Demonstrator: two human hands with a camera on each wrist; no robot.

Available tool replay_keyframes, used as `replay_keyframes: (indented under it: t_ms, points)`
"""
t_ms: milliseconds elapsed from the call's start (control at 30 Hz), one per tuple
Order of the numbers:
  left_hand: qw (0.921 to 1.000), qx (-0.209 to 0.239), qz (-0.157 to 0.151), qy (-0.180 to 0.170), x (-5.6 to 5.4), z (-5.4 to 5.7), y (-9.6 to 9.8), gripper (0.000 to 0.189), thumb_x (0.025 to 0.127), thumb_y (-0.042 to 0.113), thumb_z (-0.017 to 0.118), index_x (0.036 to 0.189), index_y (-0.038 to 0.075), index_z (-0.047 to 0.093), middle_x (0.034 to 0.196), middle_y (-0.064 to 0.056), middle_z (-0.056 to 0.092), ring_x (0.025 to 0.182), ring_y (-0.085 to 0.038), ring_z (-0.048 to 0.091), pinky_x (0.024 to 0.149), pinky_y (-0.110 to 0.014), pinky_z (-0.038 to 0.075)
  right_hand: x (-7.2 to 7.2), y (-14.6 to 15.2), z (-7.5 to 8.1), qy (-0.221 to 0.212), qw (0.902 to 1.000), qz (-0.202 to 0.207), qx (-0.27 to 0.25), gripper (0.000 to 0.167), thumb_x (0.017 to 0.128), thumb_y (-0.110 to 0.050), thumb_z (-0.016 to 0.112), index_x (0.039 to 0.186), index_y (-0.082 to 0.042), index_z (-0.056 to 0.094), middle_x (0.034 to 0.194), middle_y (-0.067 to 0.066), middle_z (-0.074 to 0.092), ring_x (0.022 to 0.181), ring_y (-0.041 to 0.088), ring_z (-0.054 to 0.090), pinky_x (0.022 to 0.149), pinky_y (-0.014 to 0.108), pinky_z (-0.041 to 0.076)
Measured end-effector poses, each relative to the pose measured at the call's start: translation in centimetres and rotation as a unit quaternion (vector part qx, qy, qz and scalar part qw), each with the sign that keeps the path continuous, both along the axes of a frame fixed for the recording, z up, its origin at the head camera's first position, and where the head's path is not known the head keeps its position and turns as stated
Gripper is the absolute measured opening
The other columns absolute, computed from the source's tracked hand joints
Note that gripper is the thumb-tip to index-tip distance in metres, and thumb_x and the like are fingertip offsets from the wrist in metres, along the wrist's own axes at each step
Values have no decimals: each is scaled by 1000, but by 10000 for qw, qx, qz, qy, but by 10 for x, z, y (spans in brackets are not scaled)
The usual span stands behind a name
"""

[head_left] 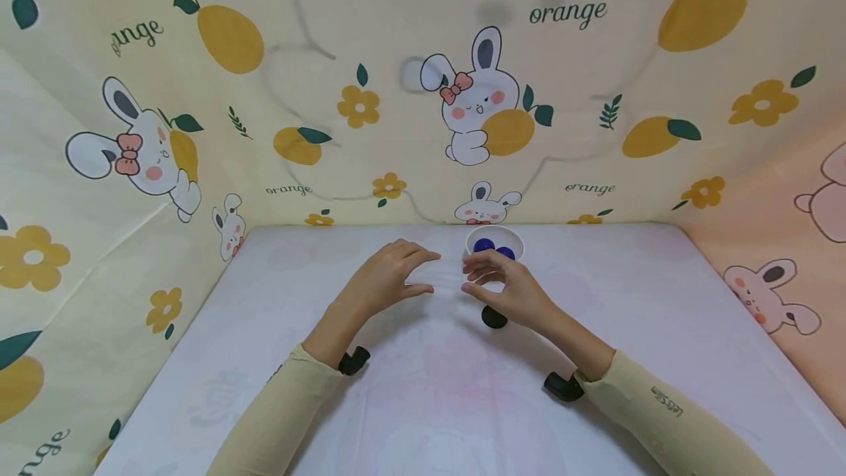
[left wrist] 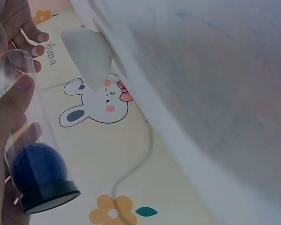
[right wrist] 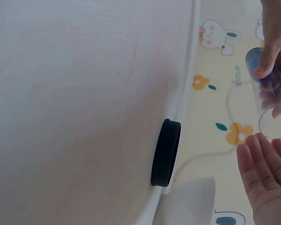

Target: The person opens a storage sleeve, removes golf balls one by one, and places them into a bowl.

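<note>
My left hand [head_left: 386, 278] grips a clear tube [left wrist: 40, 112], its thumb [left wrist: 16, 101] along the side. A dimpled dark-blue ball [left wrist: 40, 168] sits inside, at the end fitted with a black cap [left wrist: 51, 197]. The other end of the tube is uncovered and faces my right hand [head_left: 512, 289]. That hand has relaxed fingers [right wrist: 260, 164] just by the rim and holds nothing. Seen from the head, the tube barely shows between the hands. A loose black cap [head_left: 494, 316] lies on the table below my right hand.
Behind my right hand, near the table's back edge, a white bowl [head_left: 470, 242] holds blue balls [head_left: 485, 244]; the hand hides part of it. A patterned cloth [head_left: 396, 138] hangs behind and along both sides of the white table [head_left: 423, 402].
</note>
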State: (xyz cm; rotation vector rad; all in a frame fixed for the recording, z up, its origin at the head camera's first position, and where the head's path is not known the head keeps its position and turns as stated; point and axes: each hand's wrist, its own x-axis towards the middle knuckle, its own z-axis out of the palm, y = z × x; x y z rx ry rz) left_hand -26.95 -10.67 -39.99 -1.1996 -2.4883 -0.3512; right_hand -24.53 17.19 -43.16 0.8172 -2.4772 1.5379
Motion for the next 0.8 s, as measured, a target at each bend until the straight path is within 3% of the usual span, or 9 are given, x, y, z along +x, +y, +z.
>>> replay_keyframes:
  t_ms: [333, 800]
  points:
    - [10000, -65, 31, 57, 0, 2, 1, 56, 89, 35, 90, 137, 12, 72, 128, -3, 75, 122, -23, 67, 110, -38, 54, 0, 0, 0, -34, 10000, -25, 78, 41, 94, -14, 86, 130, -8, 67, 126, 17, 73, 105, 20, 73, 98, 35, 60]
    - [9997, -74, 93, -197, 2, 2, 2, 58, 87, 34, 92, 137, 12, 72, 129, -4, 74, 123, -23, 66, 111, -40, 53, 0, 0, -2, -49, 9999, -28, 123, 41, 94, -15, 86, 131, -9, 68, 123, 14, 74, 103, 18, 74, 97, 34, 61]
